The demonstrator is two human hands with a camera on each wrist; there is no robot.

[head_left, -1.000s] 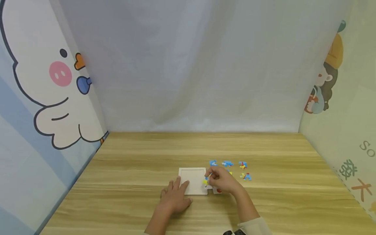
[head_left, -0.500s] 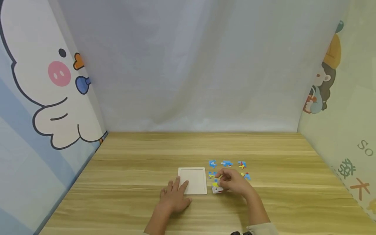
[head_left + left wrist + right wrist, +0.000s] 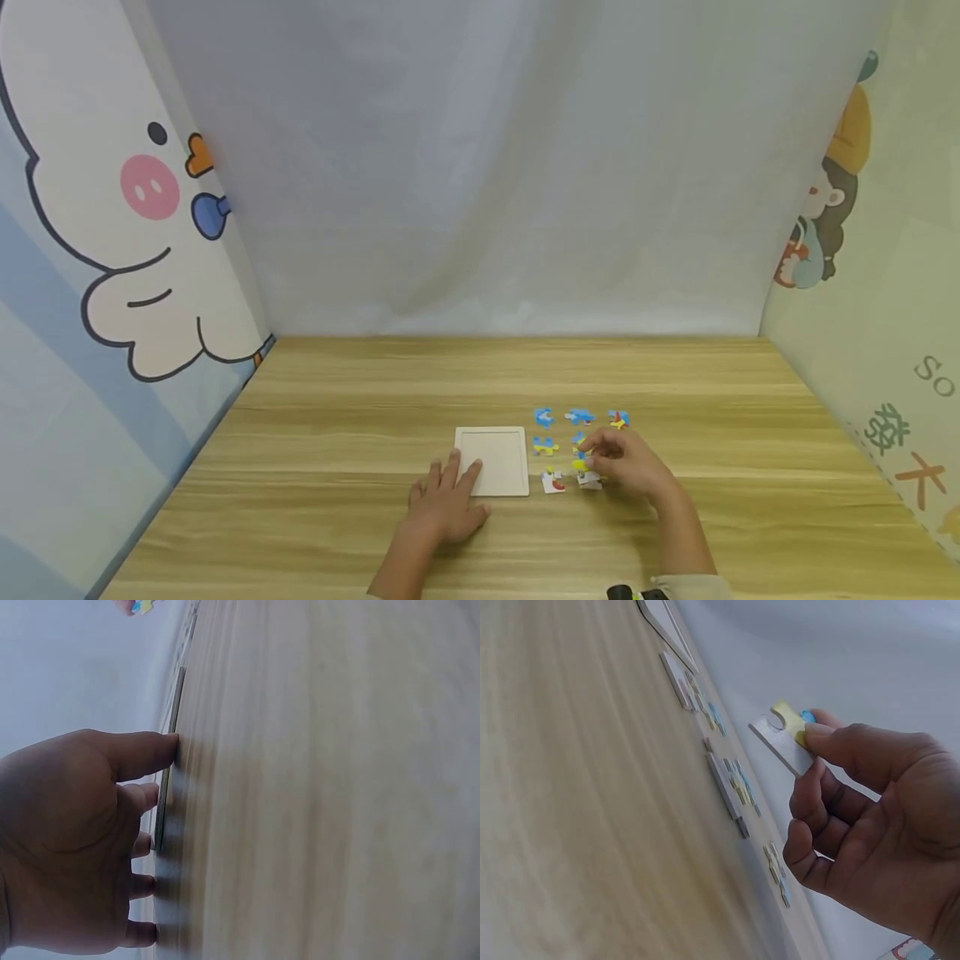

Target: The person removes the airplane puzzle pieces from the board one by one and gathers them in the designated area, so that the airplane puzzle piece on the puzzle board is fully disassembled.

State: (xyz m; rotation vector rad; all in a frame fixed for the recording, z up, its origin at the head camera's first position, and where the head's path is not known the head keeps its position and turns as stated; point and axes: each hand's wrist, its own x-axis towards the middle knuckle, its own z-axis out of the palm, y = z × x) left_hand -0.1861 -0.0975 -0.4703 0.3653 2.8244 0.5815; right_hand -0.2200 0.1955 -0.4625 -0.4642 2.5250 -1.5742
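Observation:
My right hand [image 3: 636, 468] pinches a jigsaw puzzle piece [image 3: 784, 741] between thumb and fingertips, above the table. White, yellow and a bit of blue show on that piece. Under and beside the hand lie flat puzzle pieces, among them a white-and-red one [image 3: 552, 482] and a blue-and-yellow one [image 3: 545, 447]. To their left is a square pale puzzle tray [image 3: 504, 477] with a raised rim and a bare inside. My left hand [image 3: 445, 500] rests with spread fingers on the tray's lower left corner and the table. In the left wrist view its thumb touches the tray's edge.
A back row holds blue pieces, one at its left [image 3: 543, 417] and a blue, red and yellow one [image 3: 618, 418] at its right. The wood-grain table [image 3: 360, 417] ends at a white curtain [image 3: 480, 208] behind and printed panels at both sides.
My right hand has moved right with the pinched piece, from the tray's right edge to above the pieces' front row, uncovering pieces on the left. The left hand stays on the tray.

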